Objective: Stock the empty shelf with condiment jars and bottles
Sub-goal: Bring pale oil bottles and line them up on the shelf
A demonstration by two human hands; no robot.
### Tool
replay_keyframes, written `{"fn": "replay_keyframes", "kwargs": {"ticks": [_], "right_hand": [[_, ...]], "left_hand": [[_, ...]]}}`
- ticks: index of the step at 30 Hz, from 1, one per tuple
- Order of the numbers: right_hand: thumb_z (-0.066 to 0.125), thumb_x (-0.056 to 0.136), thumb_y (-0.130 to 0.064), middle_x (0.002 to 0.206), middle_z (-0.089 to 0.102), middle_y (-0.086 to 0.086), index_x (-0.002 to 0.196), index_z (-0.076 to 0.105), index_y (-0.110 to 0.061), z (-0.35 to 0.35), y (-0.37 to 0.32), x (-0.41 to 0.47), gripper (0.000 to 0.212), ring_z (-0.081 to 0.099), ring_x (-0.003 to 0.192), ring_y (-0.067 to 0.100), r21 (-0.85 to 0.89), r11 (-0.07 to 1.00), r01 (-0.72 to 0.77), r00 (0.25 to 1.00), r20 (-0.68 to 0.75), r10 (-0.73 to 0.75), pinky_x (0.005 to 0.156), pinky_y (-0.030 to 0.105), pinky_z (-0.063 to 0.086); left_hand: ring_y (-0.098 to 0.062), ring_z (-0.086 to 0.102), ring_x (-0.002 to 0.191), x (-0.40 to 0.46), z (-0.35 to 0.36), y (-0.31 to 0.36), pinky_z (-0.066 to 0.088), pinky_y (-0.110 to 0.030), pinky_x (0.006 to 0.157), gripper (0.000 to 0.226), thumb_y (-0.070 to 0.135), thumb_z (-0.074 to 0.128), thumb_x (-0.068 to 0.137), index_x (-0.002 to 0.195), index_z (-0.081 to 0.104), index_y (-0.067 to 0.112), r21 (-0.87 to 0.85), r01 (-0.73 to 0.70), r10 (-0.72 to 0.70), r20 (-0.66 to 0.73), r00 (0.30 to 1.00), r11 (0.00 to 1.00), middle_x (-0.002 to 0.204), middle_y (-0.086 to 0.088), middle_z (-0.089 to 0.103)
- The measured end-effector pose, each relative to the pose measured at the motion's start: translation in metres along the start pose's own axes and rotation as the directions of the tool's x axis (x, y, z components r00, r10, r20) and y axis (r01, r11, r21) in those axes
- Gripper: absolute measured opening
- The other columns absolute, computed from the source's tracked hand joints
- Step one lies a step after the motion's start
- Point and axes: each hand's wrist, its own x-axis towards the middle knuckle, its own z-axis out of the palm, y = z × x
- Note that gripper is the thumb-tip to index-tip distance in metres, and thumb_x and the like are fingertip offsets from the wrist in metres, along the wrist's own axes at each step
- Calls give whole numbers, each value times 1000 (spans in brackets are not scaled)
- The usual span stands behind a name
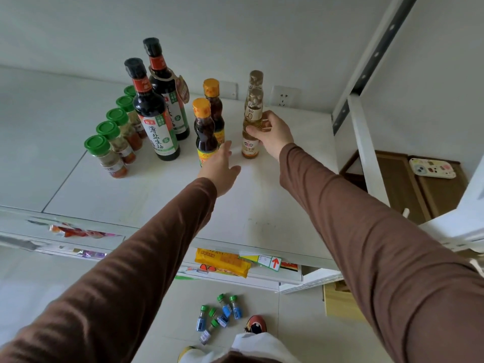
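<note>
On the white shelf top [157, 203] stand a row of several green-capped spice jars [110, 155], two tall dark soy sauce bottles [154, 119], two small yellow-capped sesame oil bottles [204, 127] and two pale vinegar bottles [252, 111], one behind the other. My right hand [275, 134] grips the front vinegar bottle around its middle as it stands on the shelf. My left hand [222, 169] hovers open just in front of the nearer sesame oil bottle, fingers spread, holding nothing.
Several small blue-labelled jars with green caps [220, 315] lie on the tiled floor below, near my shoe [256, 323]. Snack packets [222, 263] sit on the lower shelf. A wall socket [284, 96] is behind the bottles. A white upright post [366, 153] stands at right.
</note>
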Motion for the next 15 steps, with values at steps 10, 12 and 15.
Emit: {"fn": "replay_keyframes", "kwargs": {"ticks": [10,12,15], "right_hand": [[75,82,-42,101,60,-5,112,58,-12,11,-12,4,46,62,97,19,-95,995,-3,994,-110,-8,86,34,50],[75,84,-40,101,59,-5,112,57,-12,12,-13,5,44,61,96,19,-97,995,-7,993,-122,-5,85,33,50],[74,84,-40,106,62,0,112,57,-12,14,-14,6,43,62,98,21,-105,994,-8,991,-133,-6,86,35,50]], "left_hand": [[-26,47,134,2,-3,1,41,-42,110,67,19,58,96,153,24,15,-1,-2,2,-5,1000,1000,149,-8,46],[-26,47,133,2,-5,1,42,-42,110,66,18,58,96,153,25,14,-10,-5,5,-7,1000,1000,149,-9,46],[-27,48,132,1,-8,0,42,-41,109,64,17,58,97,152,26,14,-19,-12,12,-9,1000,1000,148,-10,47]]}}
